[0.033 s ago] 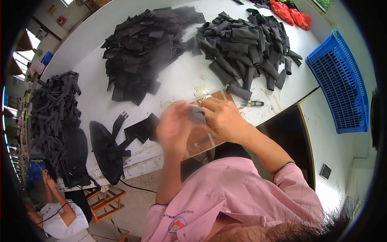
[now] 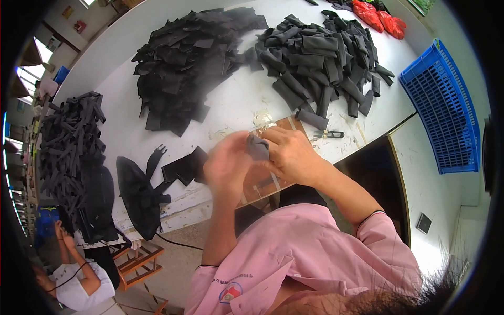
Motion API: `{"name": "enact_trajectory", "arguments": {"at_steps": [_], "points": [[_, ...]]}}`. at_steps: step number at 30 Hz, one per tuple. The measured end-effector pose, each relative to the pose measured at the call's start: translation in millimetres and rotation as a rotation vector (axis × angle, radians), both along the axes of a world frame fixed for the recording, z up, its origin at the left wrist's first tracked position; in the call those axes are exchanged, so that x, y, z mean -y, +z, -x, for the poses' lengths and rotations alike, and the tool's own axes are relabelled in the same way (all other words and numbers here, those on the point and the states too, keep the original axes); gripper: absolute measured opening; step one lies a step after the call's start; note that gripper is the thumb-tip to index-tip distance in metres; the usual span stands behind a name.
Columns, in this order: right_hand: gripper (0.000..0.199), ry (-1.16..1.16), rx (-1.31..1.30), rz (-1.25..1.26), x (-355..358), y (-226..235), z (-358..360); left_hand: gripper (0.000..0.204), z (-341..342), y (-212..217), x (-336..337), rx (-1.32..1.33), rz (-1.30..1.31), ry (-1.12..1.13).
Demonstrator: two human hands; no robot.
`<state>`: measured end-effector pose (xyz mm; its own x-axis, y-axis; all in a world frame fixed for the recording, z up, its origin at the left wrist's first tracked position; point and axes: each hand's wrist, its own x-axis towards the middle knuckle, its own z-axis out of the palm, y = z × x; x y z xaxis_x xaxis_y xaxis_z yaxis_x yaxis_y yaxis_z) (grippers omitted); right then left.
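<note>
Between my hands is a small dark grey folded fabric piece, above a brown taped board at the table's near edge. My right hand is closed, its thumb and fingers gripping the fabric from the right. On the other side, my left hand is smeared by motion, so its fingers are unclear; its fingertips come close to the fabric. Flat black fabric pieces lie just left of it. Ahead of my hands are a heap of rolled dark grey fabric pieces and a pile of flat black pieces.
Thread snips lie right of the board. A blue plastic crate stands at the right, red plastic bags far right. Black strips and a dark cloth bundle lie left. A co-worker sits beyond a wooden stool.
The fabric tip between my hands has turned slightly, and my left hand has shifted a little. The co-worker's hands have moved slightly. The piles look the same.
</note>
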<state>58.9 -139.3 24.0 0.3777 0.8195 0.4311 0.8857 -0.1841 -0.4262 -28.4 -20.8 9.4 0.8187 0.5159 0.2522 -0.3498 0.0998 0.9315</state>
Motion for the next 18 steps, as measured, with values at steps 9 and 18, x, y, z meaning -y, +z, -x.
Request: {"name": "enact_trajectory", "arguments": {"at_steps": [9,18], "points": [[0.026,-0.043,-0.010,0.062,-1,-36,-3,0.012,2,-24,-7,0.010,0.318,-0.012],[0.020,0.010,-0.318,-0.214,12,-43,0,0.009,-18,8,-2,-0.029,0.117,-0.256]]}}
